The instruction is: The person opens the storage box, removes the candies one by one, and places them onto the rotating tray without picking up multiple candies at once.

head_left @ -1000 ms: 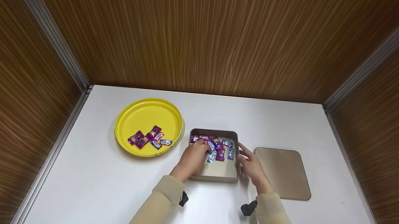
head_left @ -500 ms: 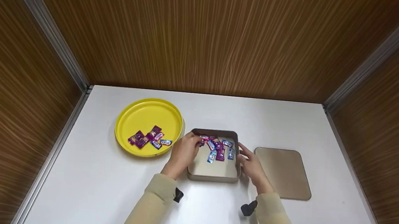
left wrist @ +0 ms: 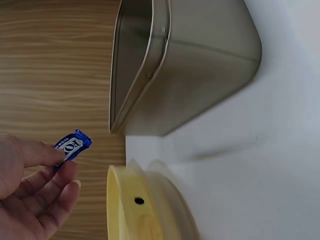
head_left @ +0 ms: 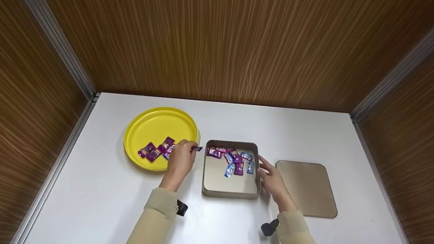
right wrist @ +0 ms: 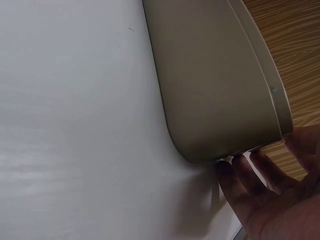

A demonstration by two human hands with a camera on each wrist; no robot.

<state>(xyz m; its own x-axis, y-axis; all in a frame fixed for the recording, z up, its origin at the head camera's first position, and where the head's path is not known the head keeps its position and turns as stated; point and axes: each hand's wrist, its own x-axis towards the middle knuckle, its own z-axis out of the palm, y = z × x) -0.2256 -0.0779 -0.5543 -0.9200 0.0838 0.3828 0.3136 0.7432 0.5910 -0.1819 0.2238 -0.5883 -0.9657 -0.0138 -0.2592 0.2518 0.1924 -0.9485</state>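
Observation:
My left hand (head_left: pixel 182 159) is over the right part of the yellow plate (head_left: pixel 158 120) and pinches a wrapped candy (left wrist: pixel 72 146) between thumb and fingertips. Its wrapper is dark blue with white letters. Several purple and pink candies (head_left: pixel 153 154) lie on the plate, some partly hidden by this hand. To the right stands a square metal box (head_left: pixel 230 194), without its lid, with several purple, pink and blue candies (head_left: pixel 239 167) mostly toward its far side. My right hand (head_left: pixel 274 182) rests its fingers against the box's right wall, the thumb near the rim in the right wrist view.
A flat brownish lid (head_left: pixel 307 189) lies on the white table (head_left: pixel 227 233) to the right of the box. Wood-patterned panels (head_left: pixel 224 40) enclose the table at the back and both sides. A black wrist camera (head_left: pixel 182 208) sits on the left sleeve.
My left hand has moved left, out of the box and over the plate's right side, with the blue candy pinched. My right hand has stayed at the box's right wall.

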